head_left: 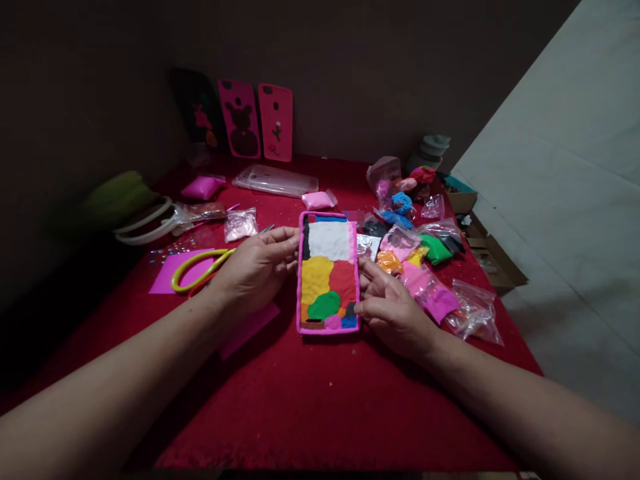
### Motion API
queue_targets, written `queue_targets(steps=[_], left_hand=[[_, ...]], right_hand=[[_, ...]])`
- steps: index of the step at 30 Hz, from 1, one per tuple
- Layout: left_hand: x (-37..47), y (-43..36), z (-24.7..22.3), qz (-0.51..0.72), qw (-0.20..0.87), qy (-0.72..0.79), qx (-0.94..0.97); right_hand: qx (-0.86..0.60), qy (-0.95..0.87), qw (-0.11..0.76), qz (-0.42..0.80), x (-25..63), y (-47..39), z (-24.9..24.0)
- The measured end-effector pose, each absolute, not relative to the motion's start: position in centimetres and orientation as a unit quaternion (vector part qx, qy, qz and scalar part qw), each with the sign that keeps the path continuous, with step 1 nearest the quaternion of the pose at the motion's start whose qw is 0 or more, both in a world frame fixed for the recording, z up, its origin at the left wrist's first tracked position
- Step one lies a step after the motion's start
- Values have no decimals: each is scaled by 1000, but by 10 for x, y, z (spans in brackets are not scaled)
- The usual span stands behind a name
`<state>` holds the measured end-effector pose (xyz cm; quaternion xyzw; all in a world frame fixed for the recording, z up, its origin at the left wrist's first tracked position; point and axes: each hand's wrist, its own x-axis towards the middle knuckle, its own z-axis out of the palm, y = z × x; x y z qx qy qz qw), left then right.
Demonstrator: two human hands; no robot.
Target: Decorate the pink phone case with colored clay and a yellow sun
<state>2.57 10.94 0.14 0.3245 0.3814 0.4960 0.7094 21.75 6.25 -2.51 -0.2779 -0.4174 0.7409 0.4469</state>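
Note:
Between my two hands a phone case [320,280] stands tilted toward me, covered in coloured clay. Its rim is pink, with white at the top, yellow and red in the middle, and green, blue, brown and black patches lower down. My left hand [260,267] grips its left edge, fingers partly hidden behind it. On the lower right edge my right hand [395,303] holds it with thumb and fingers. Yellow-handled scissors [183,273] lie beside my left wrist, partly covered by it, over a pink sheet [163,275].
Decorated phone cases [276,123] lean on the back wall. Clear cases [275,180] lie before them. Bags of coloured clay [415,273] spread over the right side of the red cloth [320,413]. Cardboard boxes [493,257] stand past the table's right edge. A green item [117,197] is at left.

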Motion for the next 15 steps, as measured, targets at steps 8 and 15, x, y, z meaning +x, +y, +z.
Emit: queue_targets(steps=[8, 15], left_hand=[[21, 112, -4, 504, 709, 370, 326], [27, 108, -1, 509, 712, 345, 339]], right_hand=[[-281, -451, 438, 725, 219, 63, -29], [-274, -466, 463, 703, 220, 63, -29]])
